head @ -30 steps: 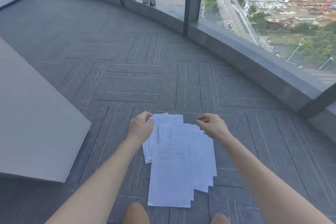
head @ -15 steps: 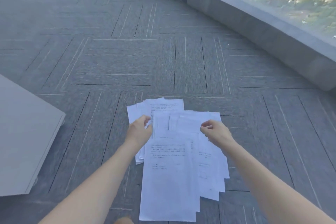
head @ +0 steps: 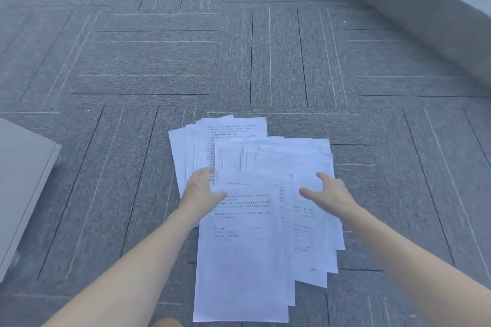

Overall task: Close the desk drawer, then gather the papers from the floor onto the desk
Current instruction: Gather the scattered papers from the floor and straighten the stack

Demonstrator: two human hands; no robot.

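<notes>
Honestly, my left hand [head: 200,188] and right hand [head: 328,195] hover spread over the fanned papers [head: 247,233], gripping nothing; I'd guess loose sheets slide apart on the floor [head: 159,61] when scooped.

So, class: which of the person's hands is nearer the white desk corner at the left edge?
Left. The left hand rests on the papers' left side, toward the desk; the right hand is over their right side, farther away.
</notes>
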